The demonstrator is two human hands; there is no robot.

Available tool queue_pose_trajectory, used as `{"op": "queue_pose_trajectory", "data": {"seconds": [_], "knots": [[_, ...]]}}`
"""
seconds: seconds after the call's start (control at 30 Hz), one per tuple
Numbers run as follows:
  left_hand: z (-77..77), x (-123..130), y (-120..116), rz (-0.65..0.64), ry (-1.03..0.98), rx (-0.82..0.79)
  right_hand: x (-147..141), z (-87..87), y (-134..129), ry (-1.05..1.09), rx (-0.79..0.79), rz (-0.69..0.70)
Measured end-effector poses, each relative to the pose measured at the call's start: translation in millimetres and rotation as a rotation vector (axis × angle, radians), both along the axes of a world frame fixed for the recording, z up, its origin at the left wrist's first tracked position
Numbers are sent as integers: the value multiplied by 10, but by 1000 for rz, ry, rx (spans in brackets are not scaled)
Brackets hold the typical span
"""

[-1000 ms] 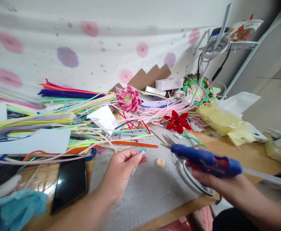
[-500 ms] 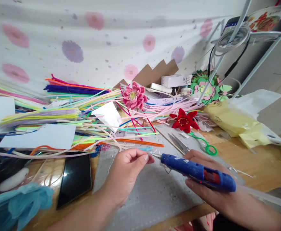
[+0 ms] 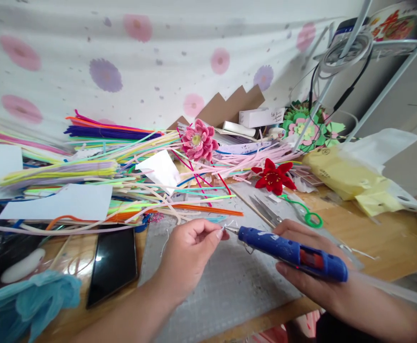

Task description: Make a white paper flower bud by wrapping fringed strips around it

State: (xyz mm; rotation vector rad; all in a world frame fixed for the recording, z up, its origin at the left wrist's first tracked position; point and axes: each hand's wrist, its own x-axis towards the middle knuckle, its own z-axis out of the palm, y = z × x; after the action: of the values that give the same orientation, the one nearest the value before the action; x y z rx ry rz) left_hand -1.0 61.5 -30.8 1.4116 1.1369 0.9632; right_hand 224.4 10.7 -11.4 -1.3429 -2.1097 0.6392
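My right hand (image 3: pixel 301 257) is wrapped round a blue hot glue gun (image 3: pixel 290 252), its metal nozzle pointing left. The nozzle tip meets the fingertips of my left hand (image 3: pixel 194 247), which are pinched on a tiny white piece (image 3: pixel 224 227); its kind is too small to make out. Both hands are above a grey cutting mat (image 3: pixel 226 295). Just beyond the glue gun lie metal scissors (image 3: pixel 265 209), their handles partly hidden by my right hand. A red fuzzy flower (image 3: pixel 273 176) rests behind them.
Bundles of coloured pipe cleaners (image 3: pixel 62 171) cover the left and back of the table, with a pink flower (image 3: pixel 198 140) on top. A phone (image 3: pixel 113 264) and blue petals (image 3: pixel 33 300) lie at left. A yellow bag (image 3: pixel 340 171) and a white stand pole (image 3: pixel 326 90) are at right.
The nozzle tip still meets my left fingertips, and both hands keep nearly the same place. The glue gun has shifted very slightly; the whole view has moved a little.
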Motion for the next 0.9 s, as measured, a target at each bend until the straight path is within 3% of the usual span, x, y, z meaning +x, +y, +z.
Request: {"op": "queue_pose_trajectory", "data": {"seconds": [0.27, 0.9], "knots": [[46, 13, -2, 15, 104, 82, 7, 16, 3, 19, -32, 8], [41, 9, 1, -1, 135, 78, 13, 59, -4, -10, -36, 9]]}}
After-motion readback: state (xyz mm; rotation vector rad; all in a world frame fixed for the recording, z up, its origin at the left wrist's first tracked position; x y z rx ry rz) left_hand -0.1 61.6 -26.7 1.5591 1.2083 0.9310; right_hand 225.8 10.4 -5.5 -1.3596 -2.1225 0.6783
